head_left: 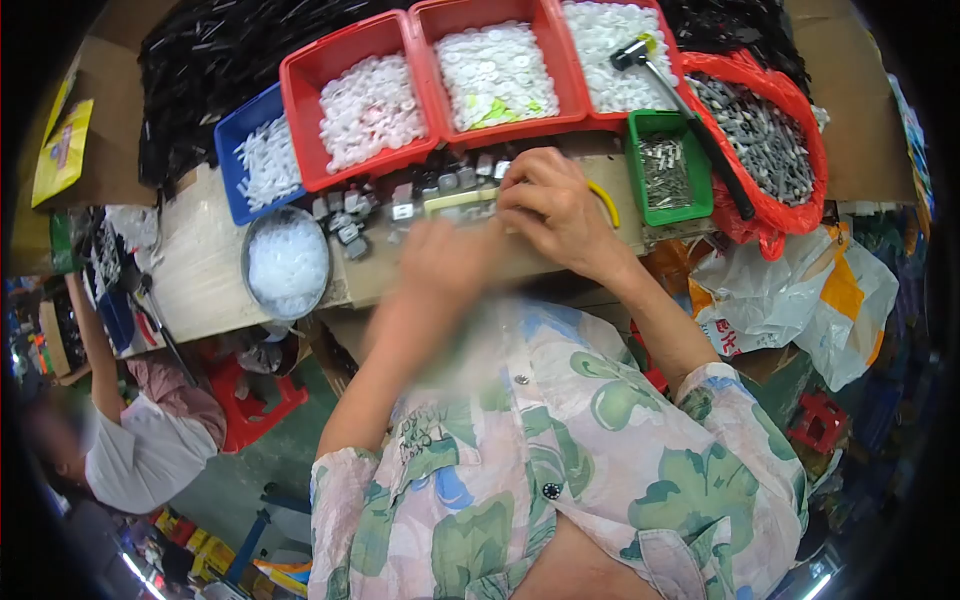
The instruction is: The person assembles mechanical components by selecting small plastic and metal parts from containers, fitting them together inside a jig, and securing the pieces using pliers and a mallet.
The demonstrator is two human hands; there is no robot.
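Left hand: motion-blurred over desk, can't tell if gripping. Right hand: fingers curled at right end of pale yellow strip, can't confirm hold. Strip lies among small grey/black parts on desk, just below middle red tray. Blue tray and round bowl, both with white parts, on the left. Green tray of metal pins on the right; hammer head over white pieces in right red tray.
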